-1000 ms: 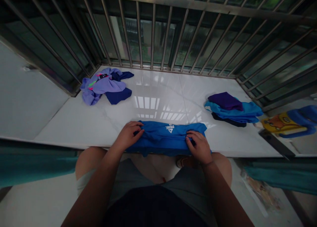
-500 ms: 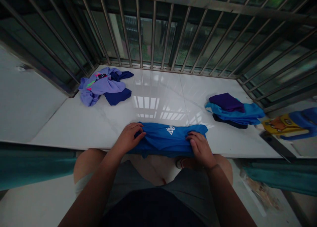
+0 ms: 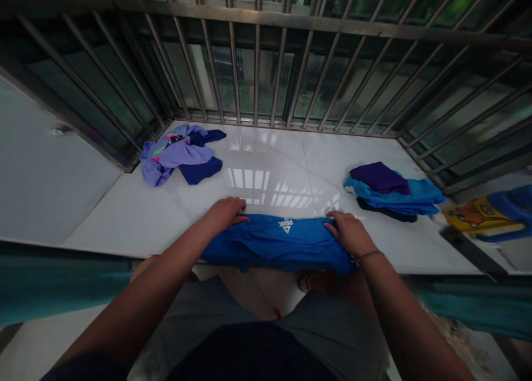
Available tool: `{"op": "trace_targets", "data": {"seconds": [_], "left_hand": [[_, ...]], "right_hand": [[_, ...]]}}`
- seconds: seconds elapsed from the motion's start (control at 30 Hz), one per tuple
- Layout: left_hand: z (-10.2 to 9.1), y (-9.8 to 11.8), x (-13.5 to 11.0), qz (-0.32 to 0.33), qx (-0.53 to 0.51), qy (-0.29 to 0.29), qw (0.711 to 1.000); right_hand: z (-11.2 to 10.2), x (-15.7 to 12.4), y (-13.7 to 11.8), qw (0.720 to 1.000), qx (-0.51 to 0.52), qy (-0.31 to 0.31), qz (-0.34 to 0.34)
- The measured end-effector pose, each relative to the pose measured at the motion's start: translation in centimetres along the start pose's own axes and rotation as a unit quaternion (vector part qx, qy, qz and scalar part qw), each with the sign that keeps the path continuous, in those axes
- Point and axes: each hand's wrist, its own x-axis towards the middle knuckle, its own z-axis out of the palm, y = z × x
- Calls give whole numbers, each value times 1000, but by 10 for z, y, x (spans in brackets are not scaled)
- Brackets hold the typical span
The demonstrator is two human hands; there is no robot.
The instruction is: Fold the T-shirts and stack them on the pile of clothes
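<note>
A blue garment (image 3: 278, 242) with a small white logo lies folded into a long strip across the front edge of the white tiled ledge (image 3: 274, 170). My left hand (image 3: 224, 213) grips its far left corner with the fingers closed over the cloth. At the far right corner my right hand (image 3: 351, 231) does the same, fingers curled on the fabric. Part of the garment hangs over the ledge's edge toward my lap.
A loose heap of lilac and navy clothes (image 3: 180, 155) lies at the back left of the ledge. A stack of folded clothes (image 3: 393, 190), purple on top of teal, sits at the right. Metal window bars (image 3: 257, 60) close the ledge in behind and at the sides.
Both hands have slid from the garment's near side to its far corners and stretched further forward. The strip now lies flatter and wider along the ledge's edge.
</note>
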Motion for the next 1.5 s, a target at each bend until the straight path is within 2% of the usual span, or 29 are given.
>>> {"op": "trace_targets", "data": {"seconds": [0.1, 0.2, 0.3, 0.4, 0.47, 0.53, 0.6, 0.67, 0.73, 0.8, 0.9, 1.1, 1.23, 1.3, 1.4, 1.5], "left_hand": [[12, -13, -8, 39, -36, 10, 999], [11, -33, -3, 51, -87, -26, 995], [-10, -51, 22, 32, -117, -62, 991], [-39, -59, 56, -8, -61, -13, 998], [-55, -56, 76, -43, -7, 52, 998], [-60, -46, 88, -40, 17, 94, 995], [-56, -30, 91, 36, 4, 81, 996], [-42, -12, 89, 135, -13, 46, 990], [-26, 2, 83, 202, -9, 18, 979], [-13, 12, 77, 222, 10, 11, 975], [-3, 17, 68, 225, 4, 15, 974], [-8, 17, 57, 250, 0, 35, 968], [-24, 2, 44, 230, -62, 48, 970], [-32, -12, 35, 201, -76, 5, 977], [-41, -29, 26, 110, -48, -41, 992], [-45, -34, 29, 34, -2, 17, 999]], "right_hand": [[-5, -8, 5, 997, 70, -31, -8], [-14, -6, 14, 990, 128, -58, -23], [-25, 13, 22, 988, 144, -52, -30], [-38, 45, 22, 996, 93, -10, -16], [-45, 65, 17, 999, 47, 28, 4], [-50, 77, 10, 998, 17, 66, 4], [-49, 79, 1, 996, 23, 74, -43], [-43, 73, -8, 991, 48, 37, -123], [-34, 66, -16, 982, 56, -14, -178], [-25, 61, -22, 982, 40, -34, -180], [-19, 58, -28, 987, 27, -25, -154], [-36, 49, -43, 984, 82, 42, -154], [-46, 34, -48, 971, 134, -11, -198], [-46, 29, -44, 970, 146, -37, -193], [-40, 28, -28, 988, 97, -6, -121], [-27, 33, -9, 998, 16, 53, -41]]}}
